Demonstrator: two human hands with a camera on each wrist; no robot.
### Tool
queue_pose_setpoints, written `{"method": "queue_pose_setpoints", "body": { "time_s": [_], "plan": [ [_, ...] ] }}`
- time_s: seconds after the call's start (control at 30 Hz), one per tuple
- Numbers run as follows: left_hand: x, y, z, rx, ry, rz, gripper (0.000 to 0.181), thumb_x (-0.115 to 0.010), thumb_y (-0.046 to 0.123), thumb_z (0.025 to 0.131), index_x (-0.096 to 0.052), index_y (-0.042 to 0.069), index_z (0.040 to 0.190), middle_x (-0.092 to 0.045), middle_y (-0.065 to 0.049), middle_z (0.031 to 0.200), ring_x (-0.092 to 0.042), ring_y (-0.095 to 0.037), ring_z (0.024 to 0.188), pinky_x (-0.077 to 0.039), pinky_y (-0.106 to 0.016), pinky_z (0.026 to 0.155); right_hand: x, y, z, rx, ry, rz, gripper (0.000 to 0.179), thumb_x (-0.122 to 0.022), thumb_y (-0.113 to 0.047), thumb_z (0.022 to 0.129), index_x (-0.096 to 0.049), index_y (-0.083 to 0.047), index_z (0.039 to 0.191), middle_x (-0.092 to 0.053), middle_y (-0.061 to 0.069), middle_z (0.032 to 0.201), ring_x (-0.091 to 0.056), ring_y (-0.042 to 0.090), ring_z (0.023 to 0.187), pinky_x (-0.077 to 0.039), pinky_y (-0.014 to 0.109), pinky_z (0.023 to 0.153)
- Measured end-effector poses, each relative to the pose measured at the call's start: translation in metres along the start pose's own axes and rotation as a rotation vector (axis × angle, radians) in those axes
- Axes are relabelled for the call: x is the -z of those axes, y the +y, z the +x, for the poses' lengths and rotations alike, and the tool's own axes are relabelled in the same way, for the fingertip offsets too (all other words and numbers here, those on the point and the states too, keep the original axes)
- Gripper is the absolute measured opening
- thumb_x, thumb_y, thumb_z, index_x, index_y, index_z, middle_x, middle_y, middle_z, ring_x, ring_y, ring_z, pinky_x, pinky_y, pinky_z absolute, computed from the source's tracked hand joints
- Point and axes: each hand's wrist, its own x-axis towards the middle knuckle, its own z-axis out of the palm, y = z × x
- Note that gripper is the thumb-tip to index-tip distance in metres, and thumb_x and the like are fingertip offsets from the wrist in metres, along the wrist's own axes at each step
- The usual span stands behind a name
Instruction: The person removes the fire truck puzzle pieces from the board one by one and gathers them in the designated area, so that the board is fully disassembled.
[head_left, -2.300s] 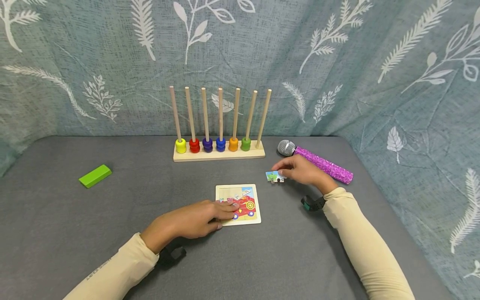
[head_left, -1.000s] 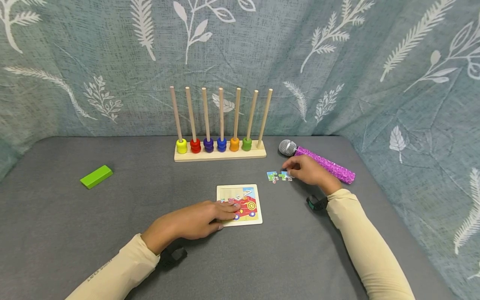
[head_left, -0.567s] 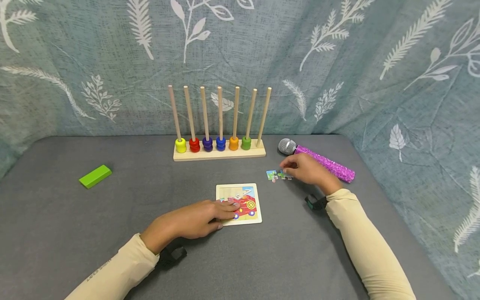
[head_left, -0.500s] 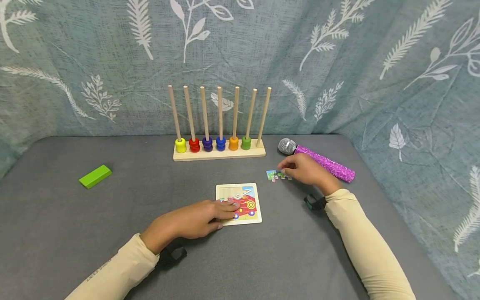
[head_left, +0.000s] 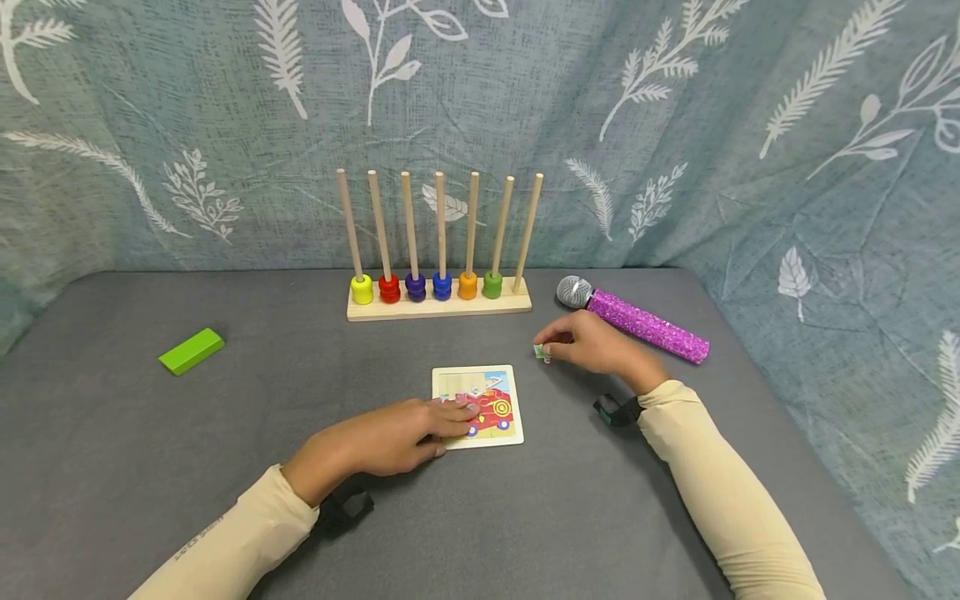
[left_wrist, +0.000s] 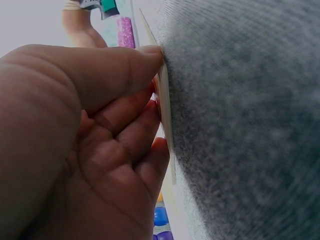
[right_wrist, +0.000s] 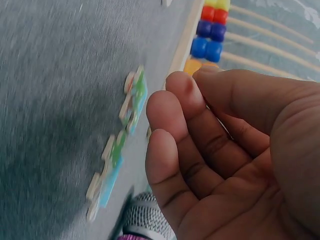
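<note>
My left hand (head_left: 408, 433) rests on a wooden jigsaw tray (head_left: 454, 383) with a red car picture, its fingers extended across the lower left part. In the left wrist view the thumb (left_wrist: 147, 57) lies at the tray's edge. My right hand (head_left: 588, 342) hovers over two small jigsaw pieces near the microphone. In the right wrist view one green-and-blue piece (right_wrist: 134, 97) and another piece (right_wrist: 107, 175) lie on the cloth, almost end to end. The right fingers (right_wrist: 165, 112) are loosely bent beside them, with nothing visible in their grasp. From the head view, the hand covers most of the pieces.
Behind the tray stands a wooden peg stand (head_left: 438, 310) with coloured beads on most of its upright rods. A glittery pink microphone (head_left: 645, 323) lies just beyond the right hand. A green block (head_left: 191, 352) sits at the far left, and a patterned curtain (head_left: 480, 125) hangs behind.
The right hand slid the right piece away from the left one, then moved back leftward and now covers the left piece in the head view. The left hand has stayed on the tray.
</note>
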Motion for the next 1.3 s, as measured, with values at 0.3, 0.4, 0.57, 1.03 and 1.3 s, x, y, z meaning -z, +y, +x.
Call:
{"method": "queue_pose_setpoints", "body": {
  "time_s": [0.3,0.4,0.57,1.03,1.3],
  "plan": [
    [0.000,-0.001,0.000,-0.003,0.001,0.007,0.039,-0.057,0.001,0.095,-0.058,0.001,0.134,-0.046,-0.009,0.146,-0.041,-0.027,0.135,-0.035,-0.047,0.108,-0.010,-0.015,0.004,-0.026,-0.061,0.040,0.017,-0.064,-0.006,0.092,-0.074,0.000,0.105,-0.071,0.001,0.090,-0.057,0.008,0.072,-0.042,0.025,0.058],
    [-0.001,-0.001,0.000,-0.010,0.005,0.011,0.039,-0.058,0.001,0.095,-0.058,0.001,0.134,-0.047,-0.009,0.146,-0.041,-0.026,0.135,-0.035,-0.046,0.108,-0.014,-0.020,0.006,-0.013,-0.087,0.043,0.017,-0.064,-0.007,0.093,-0.074,-0.001,0.105,-0.071,0.000,0.089,-0.057,0.007,0.071,-0.042,0.024,0.058],
    [-0.001,-0.002,0.000,-0.006,0.007,0.006,0.039,-0.058,0.002,0.095,-0.058,0.002,0.134,-0.047,-0.008,0.146,-0.041,-0.026,0.135,-0.034,-0.046,0.108,-0.020,-0.026,0.010,0.041,-0.102,0.032,0.017,-0.064,-0.007,0.093,-0.075,-0.003,0.105,-0.072,0.000,0.092,-0.054,0.006,0.070,-0.044,0.024,0.060],
    [0.001,0.001,-0.002,-0.004,0.010,0.016,0.038,-0.058,0.003,0.095,-0.059,0.003,0.134,-0.048,-0.007,0.145,-0.042,-0.026,0.134,-0.035,-0.045,0.107,-0.032,-0.037,0.020,0.097,-0.172,0.047,0.018,-0.064,-0.007,0.093,-0.074,-0.002,0.107,-0.073,0.002,0.098,-0.060,0.006,0.081,-0.051,0.025,0.072],
    [0.002,0.001,-0.001,0.024,-0.020,0.002,0.040,-0.057,0.003,0.096,-0.056,0.004,0.136,-0.043,-0.005,0.149,-0.039,-0.025,0.136,-0.035,-0.047,0.108,-0.038,-0.040,0.023,0.116,-0.186,0.069,0.018,-0.064,-0.006,0.093,-0.074,-0.002,0.108,-0.073,0.002,0.100,-0.063,0.006,0.086,-0.052,0.025,0.076]
  ]
}}
